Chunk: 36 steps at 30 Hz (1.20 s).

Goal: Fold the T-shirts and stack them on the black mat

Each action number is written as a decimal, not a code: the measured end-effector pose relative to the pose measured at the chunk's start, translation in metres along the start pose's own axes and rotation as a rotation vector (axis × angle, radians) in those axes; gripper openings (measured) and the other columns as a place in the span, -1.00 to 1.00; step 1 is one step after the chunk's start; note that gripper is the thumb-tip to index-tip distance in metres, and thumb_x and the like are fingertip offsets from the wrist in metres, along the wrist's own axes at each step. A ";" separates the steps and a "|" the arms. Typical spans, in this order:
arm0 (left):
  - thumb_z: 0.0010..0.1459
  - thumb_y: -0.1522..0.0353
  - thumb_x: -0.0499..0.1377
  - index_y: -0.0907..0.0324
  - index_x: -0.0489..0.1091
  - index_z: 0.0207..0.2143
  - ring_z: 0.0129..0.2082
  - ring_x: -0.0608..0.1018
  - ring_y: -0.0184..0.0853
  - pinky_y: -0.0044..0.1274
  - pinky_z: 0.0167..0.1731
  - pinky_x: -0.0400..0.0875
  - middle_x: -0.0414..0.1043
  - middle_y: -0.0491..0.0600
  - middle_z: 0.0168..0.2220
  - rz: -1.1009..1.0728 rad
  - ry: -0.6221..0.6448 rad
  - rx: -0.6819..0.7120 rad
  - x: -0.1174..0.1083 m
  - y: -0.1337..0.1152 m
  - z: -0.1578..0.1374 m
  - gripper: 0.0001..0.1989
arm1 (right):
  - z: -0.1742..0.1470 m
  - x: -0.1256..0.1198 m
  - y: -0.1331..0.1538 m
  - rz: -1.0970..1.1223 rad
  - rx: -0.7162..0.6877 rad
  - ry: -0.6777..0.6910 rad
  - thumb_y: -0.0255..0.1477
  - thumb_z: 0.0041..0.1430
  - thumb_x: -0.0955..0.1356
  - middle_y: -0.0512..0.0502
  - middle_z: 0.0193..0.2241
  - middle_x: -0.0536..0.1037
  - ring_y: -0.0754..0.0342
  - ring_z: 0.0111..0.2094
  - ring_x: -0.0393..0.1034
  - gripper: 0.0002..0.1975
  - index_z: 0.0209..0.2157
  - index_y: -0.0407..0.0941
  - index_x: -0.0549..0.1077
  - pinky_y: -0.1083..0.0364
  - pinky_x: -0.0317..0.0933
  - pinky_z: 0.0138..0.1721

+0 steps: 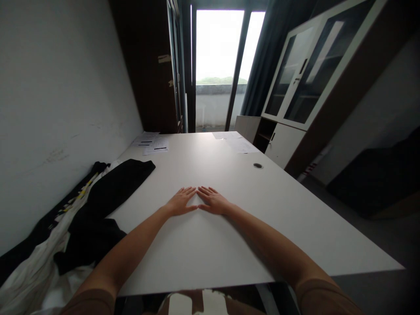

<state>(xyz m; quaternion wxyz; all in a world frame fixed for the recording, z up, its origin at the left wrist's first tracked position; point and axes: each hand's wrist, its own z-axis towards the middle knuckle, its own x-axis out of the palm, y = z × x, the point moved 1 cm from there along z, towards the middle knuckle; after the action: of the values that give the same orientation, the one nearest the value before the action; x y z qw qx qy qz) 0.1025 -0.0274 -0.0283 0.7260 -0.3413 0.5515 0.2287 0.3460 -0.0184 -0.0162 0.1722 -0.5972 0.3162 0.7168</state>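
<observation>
Both of my arms reach forward over a white table point(203, 249). My left hand point(181, 201) lies palm down on the tabletop with its fingers stretched out. Mirroring it, my right hand point(213, 201) also rests flat, fingers extended. The thumbs and fingertips of the two hands meet or nearly meet, framing a small patch of the white surface. Neither hand holds anything. To the left of my left arm is a heap of clothes, with a black garment point(113, 186) on top that lies partly on the table.
Paper sheets point(156, 146) lie at the far left of the table, and more sheets point(241, 144) at the far right. A cable hole point(258, 166) is set near the right edge. A wall point(65, 87) borders the left; a white cabinet point(285, 144) stands right, its lower door open.
</observation>
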 end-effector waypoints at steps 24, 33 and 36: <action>0.31 -0.13 0.02 0.11 0.00 0.46 0.46 0.07 -0.11 -0.19 0.41 -0.08 -0.04 0.09 0.47 -0.006 0.010 -0.007 0.000 0.001 0.001 -0.16 | 0.000 0.001 -0.001 0.008 -0.007 -0.013 0.12 0.35 0.18 -0.22 0.44 -0.01 -0.12 0.46 -0.16 -0.14 0.47 -0.09 0.00 -0.18 -0.24 0.43; 0.31 -0.13 0.03 0.09 -0.01 0.46 0.46 0.06 -0.13 -0.20 0.41 -0.08 -0.05 0.08 0.47 0.000 0.002 -0.003 0.002 0.002 0.000 -0.16 | 0.000 0.000 -0.001 0.017 -0.007 -0.013 0.12 0.34 0.20 -0.23 0.44 -0.01 -0.13 0.46 -0.16 -0.13 0.47 -0.09 -0.01 -0.18 -0.23 0.43; 0.31 -0.13 0.02 0.08 -0.01 0.46 0.46 0.06 -0.13 -0.20 0.41 -0.09 -0.04 0.08 0.47 0.002 0.002 -0.003 0.002 0.002 0.000 -0.16 | 0.000 0.000 0.000 0.013 -0.003 -0.011 0.11 0.35 0.20 -0.21 0.45 -0.01 -0.11 0.46 -0.16 -0.14 0.47 -0.08 -0.01 -0.17 -0.24 0.43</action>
<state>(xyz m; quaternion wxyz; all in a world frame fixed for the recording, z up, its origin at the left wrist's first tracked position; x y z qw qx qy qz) 0.1017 -0.0257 -0.0309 0.7247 -0.3422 0.5522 0.2298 0.3465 -0.0182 -0.0161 0.1683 -0.5915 0.3182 0.7215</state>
